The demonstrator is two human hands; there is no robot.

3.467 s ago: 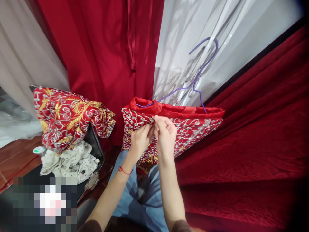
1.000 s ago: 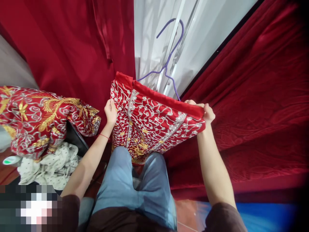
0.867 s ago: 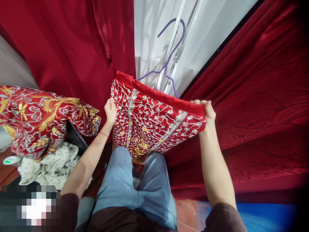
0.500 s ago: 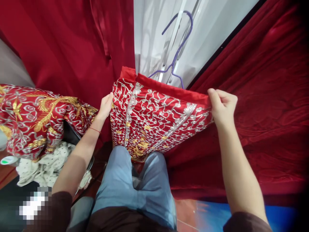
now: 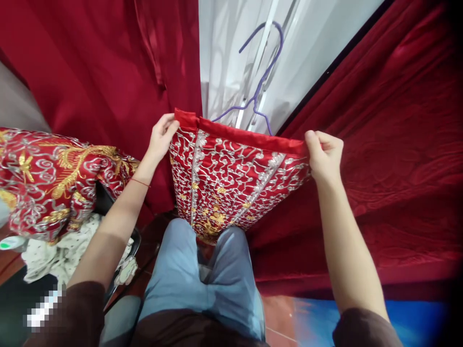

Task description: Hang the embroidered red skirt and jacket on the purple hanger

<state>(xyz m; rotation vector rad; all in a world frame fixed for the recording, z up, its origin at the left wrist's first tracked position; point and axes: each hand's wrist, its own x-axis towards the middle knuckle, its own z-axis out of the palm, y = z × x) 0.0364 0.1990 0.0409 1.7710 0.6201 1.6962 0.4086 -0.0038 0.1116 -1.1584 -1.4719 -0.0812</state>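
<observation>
A red embroidered skirt (image 5: 231,178) with silver and gold stitching hangs on a purple hanger (image 5: 258,91) in front of me. My left hand (image 5: 161,137) pinches the left end of its red waistband. My right hand (image 5: 323,154) grips the right end of the waistband, fingers curled over the edge. The skirt is stretched wide between both hands, its hem falling onto my blue-jeaned knees (image 5: 202,270).
A second red and gold embroidered garment (image 5: 54,178) is piled at the left over a white dotted cloth (image 5: 58,250). Red curtains (image 5: 108,72) hang behind, a white sheer curtain (image 5: 235,53) in the middle, red velvet fabric (image 5: 398,159) at the right.
Both hands left the middle of the waistband and went out to its two ends. In the last half second the left hand climbed to the top corner.
</observation>
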